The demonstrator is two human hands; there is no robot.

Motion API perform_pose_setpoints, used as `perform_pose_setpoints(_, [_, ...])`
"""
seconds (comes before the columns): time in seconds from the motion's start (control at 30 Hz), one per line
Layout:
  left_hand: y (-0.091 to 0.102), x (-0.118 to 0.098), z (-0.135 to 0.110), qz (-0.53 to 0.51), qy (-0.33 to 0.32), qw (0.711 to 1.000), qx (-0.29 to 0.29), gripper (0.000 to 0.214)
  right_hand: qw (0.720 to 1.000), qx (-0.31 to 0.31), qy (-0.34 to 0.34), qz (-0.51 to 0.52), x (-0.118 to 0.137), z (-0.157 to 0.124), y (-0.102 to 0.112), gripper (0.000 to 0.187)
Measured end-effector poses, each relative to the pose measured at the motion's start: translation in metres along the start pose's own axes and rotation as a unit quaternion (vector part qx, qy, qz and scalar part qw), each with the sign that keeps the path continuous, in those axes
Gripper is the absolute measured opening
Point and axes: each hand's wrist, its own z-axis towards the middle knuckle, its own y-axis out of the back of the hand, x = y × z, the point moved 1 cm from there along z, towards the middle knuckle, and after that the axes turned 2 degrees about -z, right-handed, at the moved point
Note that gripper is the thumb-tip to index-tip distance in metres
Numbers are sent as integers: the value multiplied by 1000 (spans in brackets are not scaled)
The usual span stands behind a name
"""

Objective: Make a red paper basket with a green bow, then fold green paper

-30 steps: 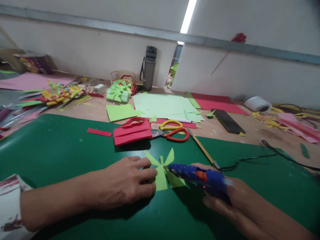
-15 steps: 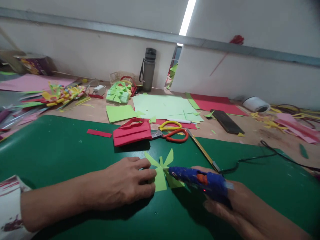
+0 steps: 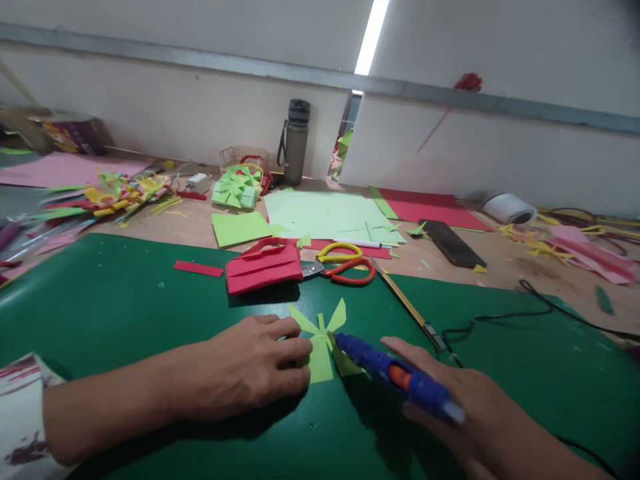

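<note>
A light green paper cutout with narrow petal-like strips lies on the green mat, partly covered by fingers. My left hand rests at its left side, fingers curled down and gripping its edge. In my right hand is a blue hot glue gun with an orange part in its middle. The gun's nozzle points left and down at the centre of the cutout, at or just above the paper; contact cannot be made out.
Behind the hands lie a red folded paper bag, scissors with yellow and red handles, and a craft knife. Further back are paper sheets, a phone and a bottle. A black cord crosses the right side.
The glue gun has rotated in my right hand, its rear end swinging down toward me while the nozzle stays near the cutout's centre. My left hand and the paper keep their place.
</note>
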Motion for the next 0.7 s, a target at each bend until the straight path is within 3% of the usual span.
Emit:
perform_pose_setpoints(0.13, [0, 0, 0, -6, 2, 999, 35, 13, 990, -42, 68, -114, 4, -2, -6, 50])
perform_pose_setpoints(0.33, [1, 0, 1, -8, 8, 999, 33, 12, 963, -17, 143, -226, 14, 5, 0, 44])
perform_pose_setpoints(0.7, [1, -1, 2, -11, 8, 997, 71, 17, 938, 8, 172, -301, 19, 6, 7, 49])
